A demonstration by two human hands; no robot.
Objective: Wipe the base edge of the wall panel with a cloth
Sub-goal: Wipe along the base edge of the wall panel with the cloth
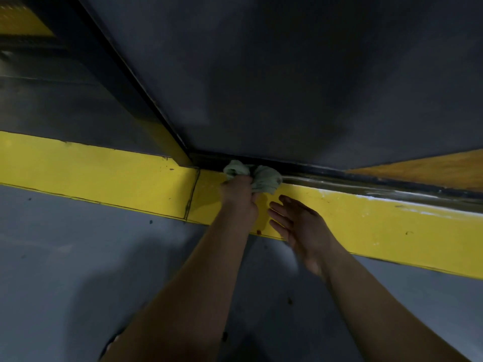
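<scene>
A crumpled pale green cloth (264, 177) is pressed against the dark base edge (326, 176) of the grey wall panel (287, 74), near the panel's left corner. My left hand (239, 197) grips the cloth from below, fingers curled round it. Just to the right, my right hand (298, 226) hovers over the yellow strip with fingers straight, holding nothing and apart from the cloth.
A wide yellow painted strip (104, 173) runs along the floor under the panel. Grey floor (78, 257) lies nearer me. A dark vertical frame (125, 82) stands left of the panel. The base edge looks wet and streaked to the right (392, 190).
</scene>
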